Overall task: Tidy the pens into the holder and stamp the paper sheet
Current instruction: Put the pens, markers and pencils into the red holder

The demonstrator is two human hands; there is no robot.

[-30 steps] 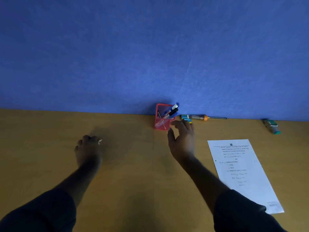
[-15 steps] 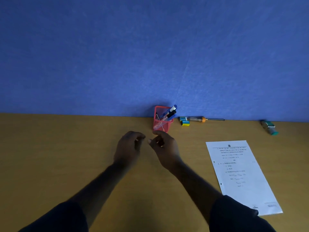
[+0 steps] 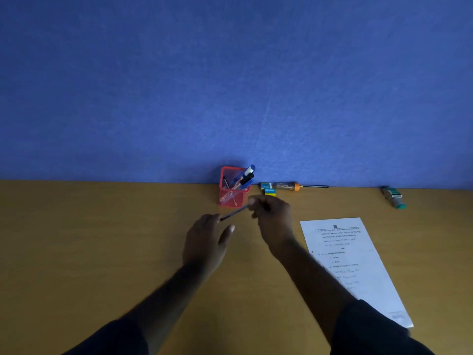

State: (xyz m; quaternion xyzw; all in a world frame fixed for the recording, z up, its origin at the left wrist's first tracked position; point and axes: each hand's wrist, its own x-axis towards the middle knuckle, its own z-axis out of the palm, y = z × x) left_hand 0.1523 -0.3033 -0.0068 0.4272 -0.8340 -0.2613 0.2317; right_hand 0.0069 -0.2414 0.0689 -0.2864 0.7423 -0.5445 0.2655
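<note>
The right hand (image 3: 273, 221) pinches a thin dark pen (image 3: 234, 212) just near of the red mesh holder (image 3: 232, 193). The left hand (image 3: 206, 242), fingers loosely open, touches the pen's left end above the brown wooden table (image 3: 76, 252).

Dim, even light here, no glare, and my hands (image 3: 273, 221) read as dark, motion-softened shapes. The bench (image 3: 76, 252) edge bows slightly from the wide lens. Print on the paper sheet (image 3: 358, 265) stays too blurred to read.

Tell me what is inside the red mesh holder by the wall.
In the red mesh pen holder, several pens lean right, one with a blue cap, one black-tipped. Their lower ends show only faintly through the mesh, so an exact count is not possible.
</note>
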